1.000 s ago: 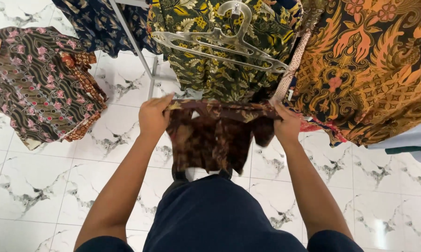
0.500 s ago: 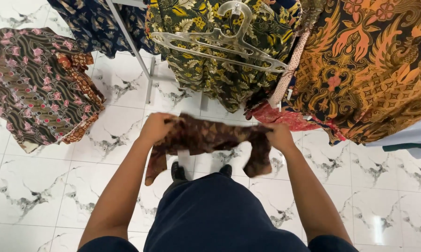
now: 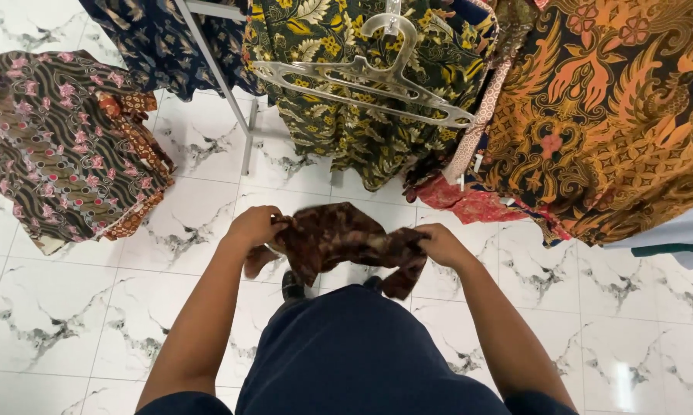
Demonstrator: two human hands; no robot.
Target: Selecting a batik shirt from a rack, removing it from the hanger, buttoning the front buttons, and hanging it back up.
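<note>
I hold a dark brown patterned batik garment point(image 3: 345, 240) bunched between both hands at waist height. My left hand point(image 3: 252, 227) grips its left end and my right hand point(image 3: 441, 244) grips its right end. Loose parts of the cloth hang down below my hands. Just above and beyond them an empty clear plastic hanger point(image 3: 369, 79) hangs in front of a green and yellow leaf-print shirt point(image 3: 346, 123).
A metal rack leg point(image 3: 223, 84) slants down to the white marble-look tile floor point(image 3: 69, 307). A pink-flowered dark shirt point(image 3: 54, 146) lies at left, a navy one point(image 3: 146, 38) hangs behind, an orange and black batik point(image 3: 615, 115) hangs at right, with red cloth point(image 3: 469, 204) below it.
The garment was spread and hanging flat between my hands; it has been gathered up and folded into a bunched bundle, and my hands have moved lower, nearer my body.
</note>
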